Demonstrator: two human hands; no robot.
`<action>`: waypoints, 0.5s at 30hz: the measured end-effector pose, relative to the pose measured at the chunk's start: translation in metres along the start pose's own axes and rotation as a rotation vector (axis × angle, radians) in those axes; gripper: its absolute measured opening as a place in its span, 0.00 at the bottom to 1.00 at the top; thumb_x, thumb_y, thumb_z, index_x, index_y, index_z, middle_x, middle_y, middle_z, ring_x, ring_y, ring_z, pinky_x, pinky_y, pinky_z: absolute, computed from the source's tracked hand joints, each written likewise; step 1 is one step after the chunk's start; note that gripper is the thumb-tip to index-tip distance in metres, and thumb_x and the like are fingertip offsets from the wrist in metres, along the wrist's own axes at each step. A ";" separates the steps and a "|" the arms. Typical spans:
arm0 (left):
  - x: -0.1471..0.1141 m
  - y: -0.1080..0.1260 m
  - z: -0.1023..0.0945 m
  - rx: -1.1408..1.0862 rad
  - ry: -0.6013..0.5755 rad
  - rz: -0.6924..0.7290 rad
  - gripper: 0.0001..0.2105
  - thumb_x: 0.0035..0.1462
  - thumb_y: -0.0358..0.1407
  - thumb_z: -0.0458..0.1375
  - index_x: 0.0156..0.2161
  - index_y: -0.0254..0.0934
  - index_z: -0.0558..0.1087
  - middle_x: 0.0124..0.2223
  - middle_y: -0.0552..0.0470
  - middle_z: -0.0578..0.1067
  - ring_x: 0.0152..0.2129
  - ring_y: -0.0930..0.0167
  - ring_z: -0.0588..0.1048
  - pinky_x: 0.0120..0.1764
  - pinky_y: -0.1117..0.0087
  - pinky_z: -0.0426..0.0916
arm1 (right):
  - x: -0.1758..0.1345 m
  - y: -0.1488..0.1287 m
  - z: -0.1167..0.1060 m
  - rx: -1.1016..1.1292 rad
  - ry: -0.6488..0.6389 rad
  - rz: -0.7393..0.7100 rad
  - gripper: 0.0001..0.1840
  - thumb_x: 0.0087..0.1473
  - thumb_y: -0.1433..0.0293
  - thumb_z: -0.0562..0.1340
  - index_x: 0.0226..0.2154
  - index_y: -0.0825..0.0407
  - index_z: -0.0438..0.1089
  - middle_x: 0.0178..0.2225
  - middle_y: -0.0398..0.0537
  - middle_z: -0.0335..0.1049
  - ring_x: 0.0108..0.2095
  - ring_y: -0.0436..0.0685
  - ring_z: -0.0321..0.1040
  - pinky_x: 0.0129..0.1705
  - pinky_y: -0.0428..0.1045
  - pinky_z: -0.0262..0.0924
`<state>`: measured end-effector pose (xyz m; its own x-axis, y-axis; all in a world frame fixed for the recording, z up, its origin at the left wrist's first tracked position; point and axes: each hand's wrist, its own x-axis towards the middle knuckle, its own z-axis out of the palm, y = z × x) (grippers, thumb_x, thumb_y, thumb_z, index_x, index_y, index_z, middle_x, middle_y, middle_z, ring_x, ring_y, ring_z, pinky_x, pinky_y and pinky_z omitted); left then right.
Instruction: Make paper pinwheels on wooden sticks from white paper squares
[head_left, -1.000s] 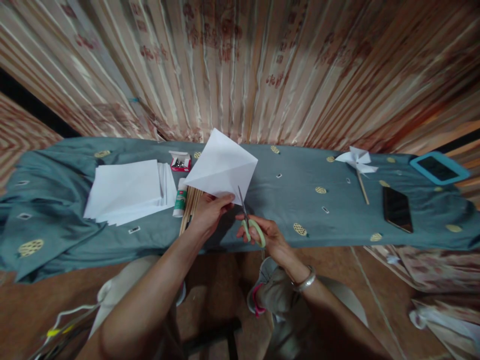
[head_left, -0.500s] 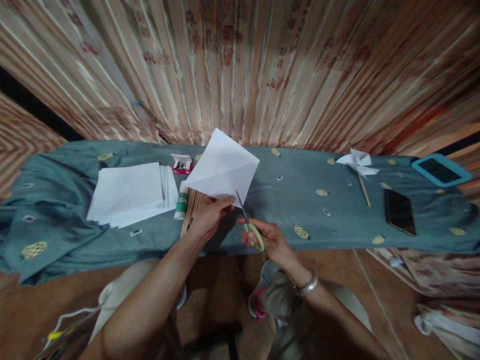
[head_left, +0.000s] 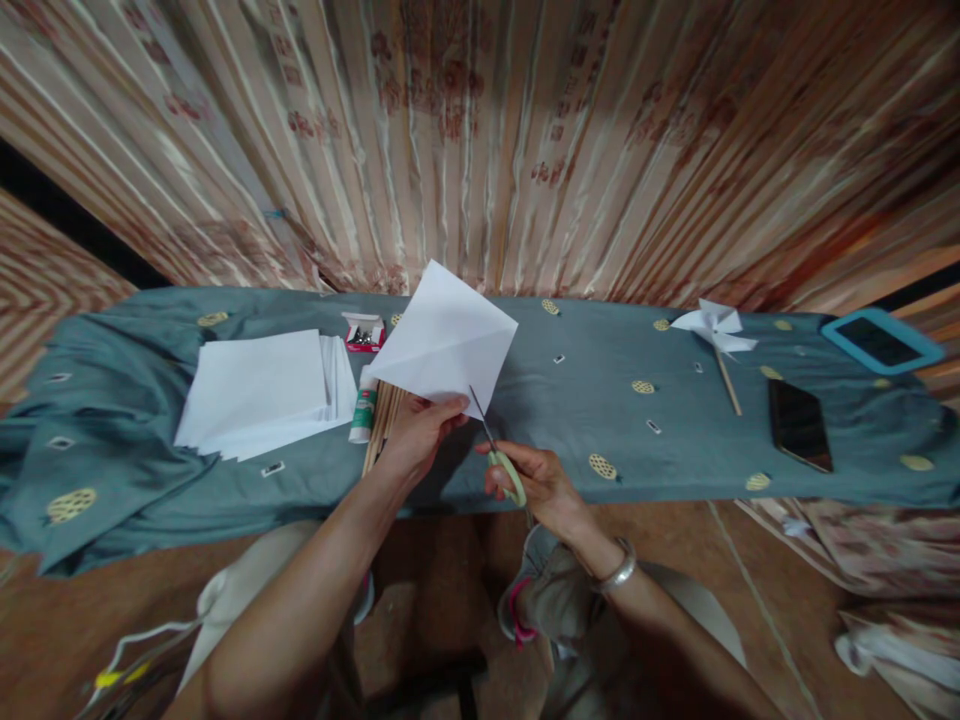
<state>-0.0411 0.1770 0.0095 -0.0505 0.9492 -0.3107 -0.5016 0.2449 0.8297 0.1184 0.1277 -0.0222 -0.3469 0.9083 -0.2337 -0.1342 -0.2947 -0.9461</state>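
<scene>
A square white sheet of paper [head_left: 448,325] with a faint crease is held up over the table, one corner pointing away from me. My left hand [head_left: 420,428] pinches its near edge, thumb on top. In my right hand [head_left: 536,480] is a pair of scissors [head_left: 507,476] with pale green handles, my fingers through the loops. The blades lie at the paper's near corner, just right of my left thumb. Beneath the paper and my left hand, thin wooden sticks [head_left: 384,410] are partly hidden.
Left of the sticks are a glue stick [head_left: 363,408], a red box of small metal pieces [head_left: 364,334] and a stack of white paper [head_left: 259,390]. On the right lie a paper pinwheel [head_left: 714,325], a black phone [head_left: 799,424] and a blue-framed tablet [head_left: 882,340]. A grey-green cloth [head_left: 570,400] covers the table.
Both hands, the paper and the scissors hold almost the same place. The scissors have shifted very slightly toward me, and the view has moved a little.
</scene>
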 end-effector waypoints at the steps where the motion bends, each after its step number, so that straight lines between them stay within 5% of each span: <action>1: 0.000 0.000 -0.001 -0.001 -0.003 0.006 0.18 0.31 0.32 0.71 0.31 0.33 0.74 0.30 0.53 0.76 0.26 0.72 0.74 0.27 0.74 0.67 | 0.000 0.000 0.000 -0.006 -0.001 -0.001 0.23 0.41 0.55 0.71 0.38 0.52 0.76 0.22 0.40 0.69 0.20 0.46 0.61 0.23 0.44 0.57; 7: 0.005 -0.002 -0.005 -0.044 0.028 0.123 0.19 0.37 0.33 0.70 0.38 0.35 0.74 0.36 0.51 0.78 0.32 0.69 0.76 0.31 0.70 0.70 | -0.001 0.000 0.001 -0.035 -0.026 0.012 0.24 0.43 0.56 0.70 0.41 0.52 0.75 0.23 0.40 0.68 0.21 0.46 0.61 0.24 0.44 0.57; 15: -0.003 -0.001 0.003 -0.049 0.036 0.062 0.18 0.30 0.31 0.72 0.31 0.33 0.73 0.33 0.52 0.78 0.28 0.70 0.75 0.32 0.69 0.71 | 0.003 -0.001 0.004 -0.002 0.017 -0.019 0.24 0.41 0.55 0.71 0.38 0.53 0.75 0.22 0.42 0.70 0.21 0.46 0.61 0.24 0.44 0.56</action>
<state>-0.0376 0.1742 0.0107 -0.1138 0.9542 -0.2765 -0.5379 0.1748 0.8247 0.1136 0.1296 -0.0210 -0.3282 0.9187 -0.2198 -0.1383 -0.2769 -0.9509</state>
